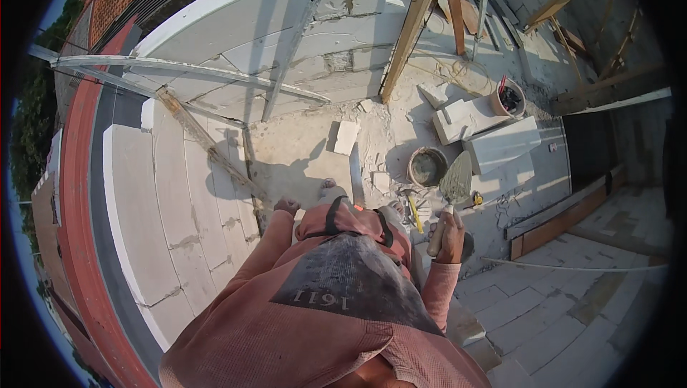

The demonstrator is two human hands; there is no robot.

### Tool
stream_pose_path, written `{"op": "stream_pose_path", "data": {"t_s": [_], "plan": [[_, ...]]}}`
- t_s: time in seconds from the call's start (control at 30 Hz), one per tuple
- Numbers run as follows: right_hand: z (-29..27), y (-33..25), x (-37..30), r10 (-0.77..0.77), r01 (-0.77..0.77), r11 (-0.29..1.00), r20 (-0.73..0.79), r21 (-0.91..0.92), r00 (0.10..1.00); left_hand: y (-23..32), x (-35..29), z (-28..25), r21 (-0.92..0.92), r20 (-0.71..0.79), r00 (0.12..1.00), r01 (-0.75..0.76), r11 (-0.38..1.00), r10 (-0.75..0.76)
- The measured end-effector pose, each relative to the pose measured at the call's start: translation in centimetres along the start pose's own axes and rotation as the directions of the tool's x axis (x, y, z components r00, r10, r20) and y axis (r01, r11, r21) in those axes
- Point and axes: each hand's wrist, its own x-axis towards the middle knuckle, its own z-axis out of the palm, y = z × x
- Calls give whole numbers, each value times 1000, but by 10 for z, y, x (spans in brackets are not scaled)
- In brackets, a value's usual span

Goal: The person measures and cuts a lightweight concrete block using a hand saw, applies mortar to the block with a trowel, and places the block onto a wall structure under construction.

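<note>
My right hand [451, 238] is wrapped round the handle of a trowel. The trowel's broad blade [456, 177], grey with mortar, points away from me beside a round bucket of grey mortar [427, 166]. On the left, my left hand [288, 205] hangs low by my leg with its fingers curled in, and I see nothing in it. A hammer with a yellow handle [416, 214] lies on the floor near my right foot. Close to the trowel lies a yellow tape measure [477, 198].
White block walls [154, 202] rise at left and ahead, crossed by metal braces [300, 41]. A wooden post [415, 27] stands ahead. Loose white blocks [501, 145] and a second bucket [508, 98] holding dark items are at right, before a dark floor opening [590, 148].
</note>
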Motion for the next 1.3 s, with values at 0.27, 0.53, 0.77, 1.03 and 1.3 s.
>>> {"op": "stream_pose_path", "data": {"t_s": [0.27, 0.53, 0.77, 1.03, 1.3], "plan": [[-9, 18, -31, 8, 21, 994, -273, 103, 962, 55, 88, -31, 244, 587, 780, -425, 872, 216], [-90, 122, 37, 193, -171, 978, -220, 116, 956, -57, 118, -37, 321, 536, 808, 73, 944, -244], [-143, 187, 234, 321, -292, 899, 38, -326, 946, 41, -49, 12, 248, 608, 607, 467, 849, -512], [-132, 331, 318, -81, 25, 898, -110, -438, 991, 52, -123, 77, 401, 552, 728, 196, 895, -407], [-66, 350, 175, 605, 59, 323, 254, -945, 755, 112, -121, 136, 274, 661, 674, 192, 943, -329]]}}
